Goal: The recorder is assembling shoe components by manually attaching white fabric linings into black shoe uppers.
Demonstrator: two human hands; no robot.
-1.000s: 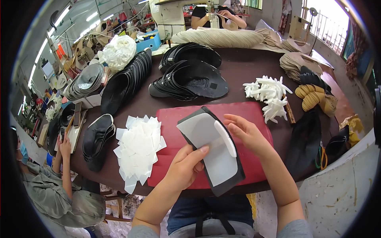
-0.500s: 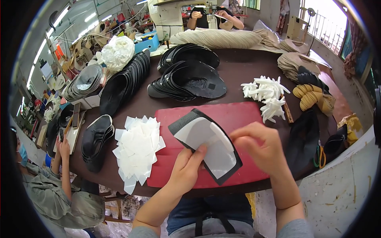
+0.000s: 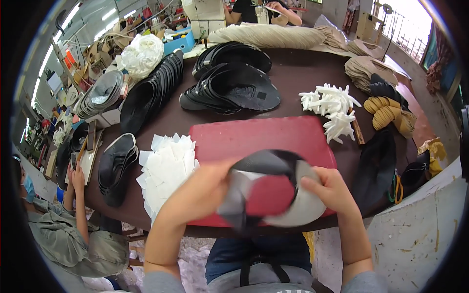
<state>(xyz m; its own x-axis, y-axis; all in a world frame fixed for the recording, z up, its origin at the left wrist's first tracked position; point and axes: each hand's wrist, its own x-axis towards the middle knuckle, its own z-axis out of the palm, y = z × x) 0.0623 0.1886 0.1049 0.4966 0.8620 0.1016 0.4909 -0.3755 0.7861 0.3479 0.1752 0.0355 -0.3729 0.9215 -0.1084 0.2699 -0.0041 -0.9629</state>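
Observation:
Between my two hands is a black shoe upper point(image 3: 273, 160) with a pale grey lining, bent into a loop. It is held over the red mat point(image 3: 259, 133), and the mat's red shows through the opening. My left hand point(image 3: 204, 188) grips its left side, though motion smears the fingers. On the right side, my right hand point(image 3: 333, 189) is closed with the thumb pressed on the pale lining. A heap of white patches point(image 3: 168, 168) lies just left of my left hand. White strips point(image 3: 330, 105) are piled beyond the mat at the right.
Nested black uppers point(image 3: 234, 90) stand behind the mat, beside another long black row point(image 3: 154, 90). A single black upper point(image 3: 117, 168) sits left of the patches. Beige pieces point(image 3: 268, 36) line the far edge. At the left a co-worker point(image 3: 73, 219) sits; another person's hand point(image 3: 278, 10) works at the back.
The upper has gone from a folded shape in my left hand to an opened loop between both hands. My right hand has closed on it, and the white strip on it is no longer distinguishable.

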